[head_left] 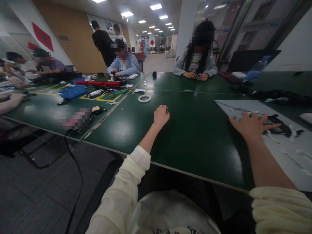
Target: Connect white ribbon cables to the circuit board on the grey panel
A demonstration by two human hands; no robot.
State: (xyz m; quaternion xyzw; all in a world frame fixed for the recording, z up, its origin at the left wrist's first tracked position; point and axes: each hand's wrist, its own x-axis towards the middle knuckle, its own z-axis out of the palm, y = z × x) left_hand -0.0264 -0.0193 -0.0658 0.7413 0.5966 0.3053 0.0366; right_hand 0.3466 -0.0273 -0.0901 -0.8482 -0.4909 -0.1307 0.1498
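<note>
My left hand (162, 116) curled over the surface (187, 146), grip unclear; my right hand (252, 126) splayed over dark parts (284, 129), right.

wearer's two hands (162, 117) (252, 126), one pale board (289, 169), one white ring (144, 101), one bottle (256, 71)

Below the green table (195, 136) lies a dark grey floor (48, 198). Behind its left part is a tan wall (59, 40); behind its far edge, a white pillar (186, 29) rises. Glass panels (224, 21) stand behind its right part. High beyond its far side, rectangular lamps (156, 6) shine from the ceiling (141, 13), and its top gleams.
</note>
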